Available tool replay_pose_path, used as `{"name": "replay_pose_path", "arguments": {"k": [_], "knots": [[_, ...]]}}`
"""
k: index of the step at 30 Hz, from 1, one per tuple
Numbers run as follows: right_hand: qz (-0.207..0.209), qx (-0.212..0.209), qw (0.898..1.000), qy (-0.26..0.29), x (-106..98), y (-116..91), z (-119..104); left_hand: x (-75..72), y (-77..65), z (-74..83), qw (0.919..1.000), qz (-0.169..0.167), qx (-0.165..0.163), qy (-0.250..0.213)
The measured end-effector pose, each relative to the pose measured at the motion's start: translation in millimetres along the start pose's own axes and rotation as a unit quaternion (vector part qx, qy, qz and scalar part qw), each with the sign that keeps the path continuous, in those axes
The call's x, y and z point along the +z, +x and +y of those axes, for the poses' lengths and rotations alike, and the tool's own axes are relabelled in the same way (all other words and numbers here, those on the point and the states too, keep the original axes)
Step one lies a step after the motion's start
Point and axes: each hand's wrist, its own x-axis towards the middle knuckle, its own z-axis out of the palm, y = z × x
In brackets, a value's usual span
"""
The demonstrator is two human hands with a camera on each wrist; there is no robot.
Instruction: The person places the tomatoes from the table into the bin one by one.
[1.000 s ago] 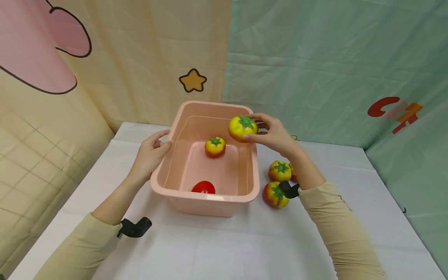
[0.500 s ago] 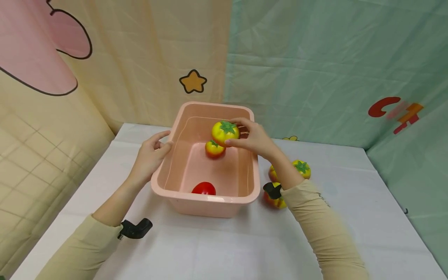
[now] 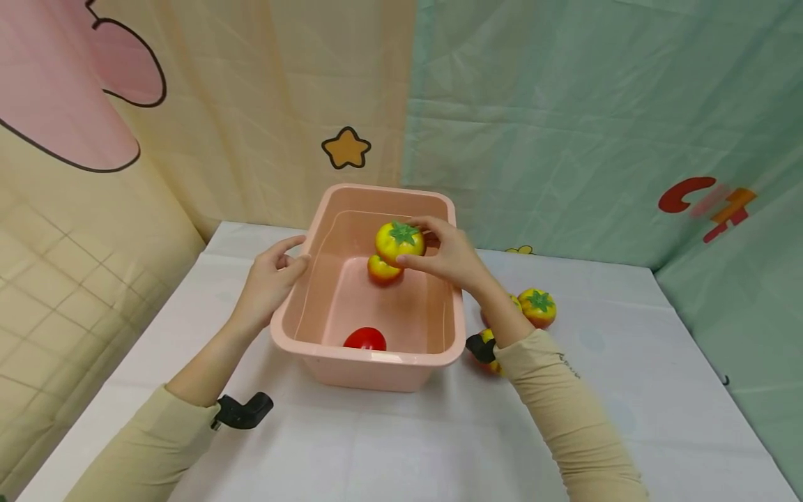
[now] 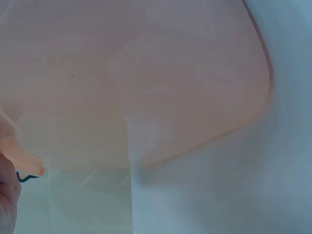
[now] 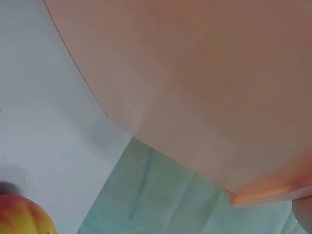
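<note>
My right hand (image 3: 448, 252) holds a yellow-and-red tomato (image 3: 399, 240) with a green leafy top, thumb in front and fingers behind. It is inside the pink basin (image 3: 366, 357), above the basin floor, and overlaps a smaller yellow-red tomato (image 3: 383, 271) lying there. A plain red tomato (image 3: 366, 339) sits near the basin's front wall, its lower part hidden by the rim. At the left rim, my left hand (image 3: 266, 279) grips the basin between thumb and fingers. The basin's outer wall (image 4: 146, 73) fills most of the left wrist view.
Right of the basin, several yellow-red tomatoes rest on the white table (image 3: 351, 446). One tomato (image 3: 537, 307) shows well; another (image 3: 491, 364) is partly behind the right wrist's black camera mount (image 3: 480, 348). Printed curtains (image 3: 533, 104) stand behind the table.
My right hand has carried its tomato leftward from the basin's right rim to over the smaller tomato, slowing and lowering slightly lately. My left hand stays on the rim.
</note>
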Motion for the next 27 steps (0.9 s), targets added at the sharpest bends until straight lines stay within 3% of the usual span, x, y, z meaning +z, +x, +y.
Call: {"name": "replay_pose_path", "arguments": {"k": [8, 16, 22, 27], "knots": [[0.001, -0.022, 0.998, -0.062, 4.8, -1.1, -0.2, -0.2, -1.6, 0.4, 1.0, 0.001, 0.001, -0.009], [0.002, -0.032, 0.997, -0.07, 5.2, -2.9, -0.6, -0.3, -1.8, 0.0, 0.9999, -0.001, -0.003, -0.014], [0.002, -0.023, 0.998, -0.052, 3.4, -4.0, 0.6, -0.1, -1.7, 1.1, 0.9999, -0.002, -0.004, -0.014], [-0.008, -0.018, 1.0, 0.021, -4.8, -8.2, 2.7, 0.7, -1.1, 1.2, 0.9998, -0.004, -0.003, -0.017]]}}
